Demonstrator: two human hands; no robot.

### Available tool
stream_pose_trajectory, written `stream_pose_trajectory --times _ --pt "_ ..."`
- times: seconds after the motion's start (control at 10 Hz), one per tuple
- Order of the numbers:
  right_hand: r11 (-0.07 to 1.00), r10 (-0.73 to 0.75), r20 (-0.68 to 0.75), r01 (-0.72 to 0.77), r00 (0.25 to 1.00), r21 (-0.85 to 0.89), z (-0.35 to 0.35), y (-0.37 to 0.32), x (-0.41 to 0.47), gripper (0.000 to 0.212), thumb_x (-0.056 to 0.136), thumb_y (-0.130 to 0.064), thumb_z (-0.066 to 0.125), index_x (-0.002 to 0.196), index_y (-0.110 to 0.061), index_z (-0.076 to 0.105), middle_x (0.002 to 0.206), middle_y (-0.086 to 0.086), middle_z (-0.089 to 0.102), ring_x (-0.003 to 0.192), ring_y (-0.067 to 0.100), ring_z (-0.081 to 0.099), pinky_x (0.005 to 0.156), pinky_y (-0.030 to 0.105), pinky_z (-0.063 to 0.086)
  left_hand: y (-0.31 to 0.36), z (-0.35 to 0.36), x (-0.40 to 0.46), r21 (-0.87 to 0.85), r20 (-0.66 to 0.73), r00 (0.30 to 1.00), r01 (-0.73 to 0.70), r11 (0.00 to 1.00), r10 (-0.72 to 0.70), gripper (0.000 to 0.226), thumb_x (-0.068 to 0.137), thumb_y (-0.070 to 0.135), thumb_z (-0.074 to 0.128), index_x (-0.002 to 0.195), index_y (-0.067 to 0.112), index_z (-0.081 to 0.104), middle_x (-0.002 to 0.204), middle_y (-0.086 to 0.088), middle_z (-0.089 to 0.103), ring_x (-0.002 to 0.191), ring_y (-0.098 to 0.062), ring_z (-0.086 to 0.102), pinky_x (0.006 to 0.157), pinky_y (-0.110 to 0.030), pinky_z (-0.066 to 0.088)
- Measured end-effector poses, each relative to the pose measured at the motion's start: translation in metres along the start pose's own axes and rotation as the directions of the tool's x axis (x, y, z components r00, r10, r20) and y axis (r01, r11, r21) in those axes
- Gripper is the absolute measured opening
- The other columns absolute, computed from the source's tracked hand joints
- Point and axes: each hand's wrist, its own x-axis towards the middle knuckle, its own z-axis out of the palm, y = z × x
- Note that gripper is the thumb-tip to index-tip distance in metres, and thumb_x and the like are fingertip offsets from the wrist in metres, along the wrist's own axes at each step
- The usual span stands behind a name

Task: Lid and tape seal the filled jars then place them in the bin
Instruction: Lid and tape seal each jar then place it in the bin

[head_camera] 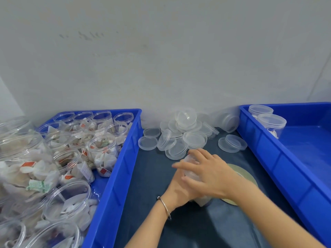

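Observation:
A clear filled jar (190,169) stands on the dark table between my hands, mostly hidden by them. My right hand (206,172) lies over its top with the fingers curled round the lid. My left hand (180,188) grips the jar's side from below left; a bangle is on that wrist. A roll of tape (249,176) lies flat behind my right wrist, partly hidden. Loose clear lids (184,136) are heaped at the back of the table. Two lidded jars (271,122) stand in the right blue bin (272,158).
A left blue bin (114,176) holds several open jars filled with tea bags (103,149). More filled open jars crowd the near left. A pale wall rises behind the table. Dark table surface (152,176) lies between the two bins.

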Motion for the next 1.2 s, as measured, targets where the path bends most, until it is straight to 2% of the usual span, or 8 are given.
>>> stream_pose_trajectory --times 0.3,0.5,0.6,0.7,0.9,1.0,1.1,1.2 --pt "0.992 0.066 -0.336 -0.098 0.94 -0.079 0.012 -0.014 -0.009 0.035 0.079 -0.041 0.041 0.085 -0.03 0.073 0.096 0.01 0.069 0.075 0.032 0.064 0.042 0.034 0.048 0.006 0.016 -0.002 0.006 -0.109 0.986 -0.126 0.992 0.126 0.065 0.048 0.044 0.07 0.103 0.056 0.039 0.1 0.03 0.052 0.091 0.028 0.048 0.075 0.004 0.04" --pt "0.794 0.153 -0.313 0.072 0.937 0.604 0.001 0.006 -0.015 0.036 0.091 -0.046 0.047 0.126 -0.045 0.054 0.131 -0.016 0.049 0.122 0.005 0.046 0.098 0.023 0.04 0.009 0.019 -0.014 -0.183 -0.173 0.98 -0.127 0.975 0.095 0.076 0.042 0.041 0.076 0.112 0.039 0.047 0.105 0.018 0.06 0.088 0.014 0.059 0.075 -0.008 0.049" --pt "0.723 0.433 -0.293 -0.135 0.852 0.677 0.017 0.051 -0.042 0.041 0.096 -0.041 0.047 0.134 -0.027 0.05 0.137 -0.011 0.046 0.129 0.007 0.042 0.101 0.023 0.034 0.009 0.018 -0.022 -0.246 -0.292 0.956 -0.113 0.963 0.038 0.08 0.043 0.044 0.081 0.114 0.031 0.048 0.114 0.009 0.059 0.083 0.006 0.061 0.074 -0.012 0.05" --pt "0.845 0.484 -0.007 -0.465 0.875 0.264 0.041 0.073 -0.07 0.056 0.091 -0.058 0.042 0.137 -0.027 0.045 0.144 -0.008 0.037 0.136 0.013 0.032 0.109 0.036 0.026 0.011 0.016 -0.023 -0.21 -0.313 0.949 -0.107 0.972 0.037 0.082 0.043 0.047 0.08 0.116 0.032 0.045 0.117 0.011 0.056 0.088 0.007 0.06 0.074 -0.008 0.047" --pt "0.93 0.359 0.094 -0.348 0.929 -0.114 0.062 0.075 -0.103 0.082 0.078 -0.078 -0.004 0.121 -0.035 0.051 0.128 -0.021 0.046 0.141 0.004 0.022 0.117 0.044 -0.004 0.023 0.021 -0.021 -0.142 -0.347 0.938 -0.079 0.987 0.025 0.091 0.047 0.044 0.082 0.125 0.033 0.038 0.127 0.006 0.048 0.112 -0.006 0.054 0.092 -0.019 0.047" --pt "0.807 0.521 -0.117 -0.443 0.845 0.391 0.039 0.069 -0.096 0.038 0.093 -0.056 0.035 0.086 -0.023 0.052 0.086 -0.013 0.061 0.092 0.009 0.058 0.107 0.042 0.032 0.029 0.012 -0.029 -0.147 -0.306 0.952 -0.082 0.986 0.033 0.112 0.064 0.031 0.087 0.147 0.027 0.013 0.144 0.009 0.024 0.132 -0.003 0.035 0.109 -0.025 0.035" --pt "0.483 0.681 -0.093 -0.351 0.726 0.802 0.01 0.062 -0.098 0.043 0.097 -0.045 0.043 0.075 -0.009 0.052 0.061 -0.008 0.054 0.061 0.019 0.049 0.069 0.04 0.044 0.043 0.005 -0.038 -0.117 -0.411 0.907 -0.153 0.981 0.092 0.094 0.074 0.043 0.074 0.147 0.03 0.016 0.146 0.016 0.023 0.135 0.001 0.029 0.111 -0.023 0.03" --pt "0.422 0.583 -0.075 -0.222 0.809 0.879 -0.022 0.031 -0.113 0.037 0.092 -0.051 0.042 0.068 -0.025 0.052 0.057 -0.007 0.044 0.055 0.009 0.039 0.059 0.035 0.033 0.077 0.003 -0.05 -0.008 -0.48 0.835 -0.31 0.951 0.269 0.046 0.092 0.045 0.053 0.135 0.031 0.041 0.138 0.02 0.044 0.129 0.007 0.037 0.107 -0.014 0.03"
